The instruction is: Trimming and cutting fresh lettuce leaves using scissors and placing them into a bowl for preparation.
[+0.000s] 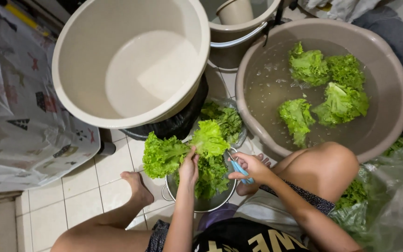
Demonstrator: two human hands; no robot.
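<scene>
My left hand [189,169] pinches the lettuce head [187,151] over the metal colander [204,204], its leaves fanning up and away from me — my right hand [249,167], just beside, grips the blue-handled scissors [240,171] pointing at its base.

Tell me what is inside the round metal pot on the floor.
The round metal pot holds green leaf lettuce, which the left hand grips. The leaves cover its bottom, so anything beneath them is hidden.
</scene>
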